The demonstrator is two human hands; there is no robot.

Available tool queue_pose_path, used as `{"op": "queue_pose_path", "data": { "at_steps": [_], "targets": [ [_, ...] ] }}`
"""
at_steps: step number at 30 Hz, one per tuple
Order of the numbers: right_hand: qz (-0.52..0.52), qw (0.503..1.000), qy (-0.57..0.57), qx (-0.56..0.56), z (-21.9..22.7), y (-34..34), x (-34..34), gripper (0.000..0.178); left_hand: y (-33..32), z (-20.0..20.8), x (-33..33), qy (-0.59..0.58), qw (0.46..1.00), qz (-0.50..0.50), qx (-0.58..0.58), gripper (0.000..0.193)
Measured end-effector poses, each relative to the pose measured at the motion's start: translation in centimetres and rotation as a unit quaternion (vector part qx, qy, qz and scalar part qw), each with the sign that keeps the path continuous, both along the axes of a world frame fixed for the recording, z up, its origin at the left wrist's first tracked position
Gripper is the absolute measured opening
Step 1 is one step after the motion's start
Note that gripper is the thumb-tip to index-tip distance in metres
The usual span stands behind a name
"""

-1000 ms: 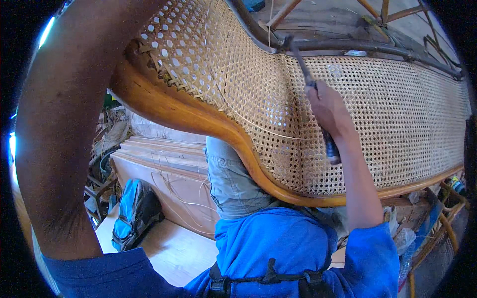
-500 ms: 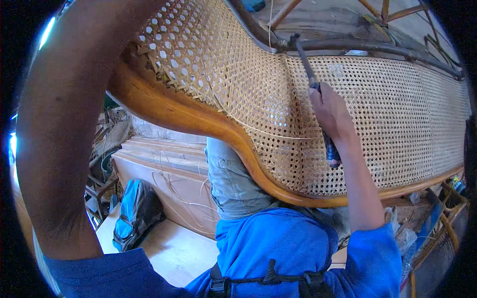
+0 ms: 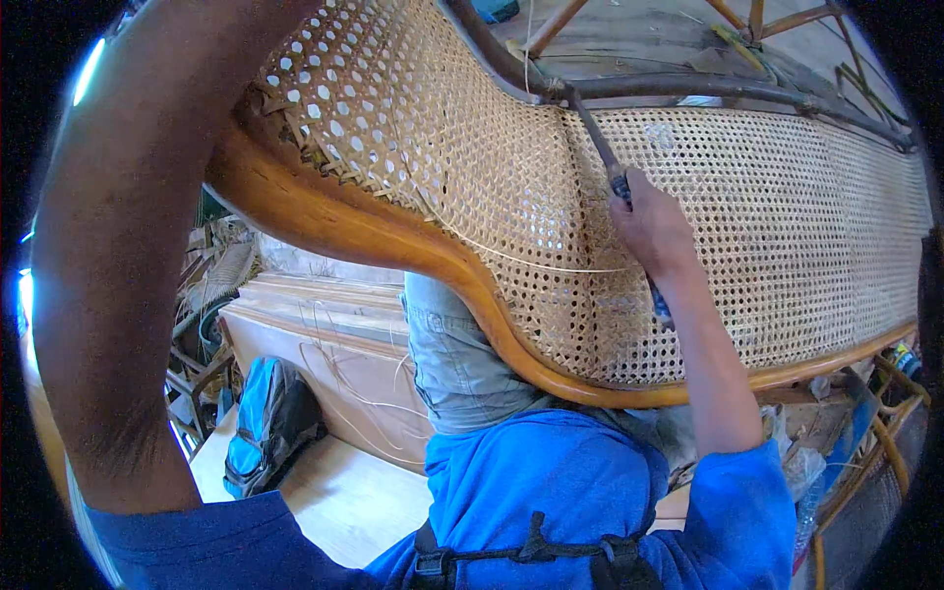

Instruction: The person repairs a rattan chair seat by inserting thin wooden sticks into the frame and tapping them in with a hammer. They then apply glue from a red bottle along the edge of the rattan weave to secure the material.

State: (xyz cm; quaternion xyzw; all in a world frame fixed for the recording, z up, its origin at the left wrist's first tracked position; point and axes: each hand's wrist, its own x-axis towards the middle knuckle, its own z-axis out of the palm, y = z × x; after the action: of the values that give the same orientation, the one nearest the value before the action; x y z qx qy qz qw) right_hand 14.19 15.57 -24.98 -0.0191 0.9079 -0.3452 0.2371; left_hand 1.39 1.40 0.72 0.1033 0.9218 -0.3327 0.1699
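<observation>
My right hand [image 3: 657, 224] is closed around the dark handle of a slim hammer [image 3: 598, 138]. The hammer's small head is at the dark far rail [image 3: 688, 88], by a wrapped joint, and seems to touch it. Beneath that hand spreads a woven cane panel [image 3: 747, 236], set in a curved, varnished wooden frame [image 3: 364, 239]. A loose cane strand [image 3: 536, 264] runs across the weave, ending near my right hand. My left forearm [image 3: 123, 295] rises along the left side and leaves the picture at the top, so my left hand is hidden.
My leg [image 3: 462, 364] is under the frame's near edge. At lower left, a blue and black backpack [image 3: 265, 423] stands by stacked boards [image 3: 344, 364] with loose cane strands. More wooden frame pieces [image 3: 890, 452] and plastic bags [image 3: 806, 472] lie at right.
The hammer's head has come down from above the far rail onto it, or close to it. My right hand stays in nearly the same place. My left arm has barely moved.
</observation>
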Motion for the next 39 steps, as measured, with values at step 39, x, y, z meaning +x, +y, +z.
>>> {"op": "queue_pose_path", "data": {
  "at_steps": [39],
  "targets": [
    [-0.019,0.998,-0.038,-0.044,-1.1,-1.6,-1.5,0.031,-0.7,-0.7,-0.6,0.003,0.999,-0.031,-0.002,0.021]
  ]
}}
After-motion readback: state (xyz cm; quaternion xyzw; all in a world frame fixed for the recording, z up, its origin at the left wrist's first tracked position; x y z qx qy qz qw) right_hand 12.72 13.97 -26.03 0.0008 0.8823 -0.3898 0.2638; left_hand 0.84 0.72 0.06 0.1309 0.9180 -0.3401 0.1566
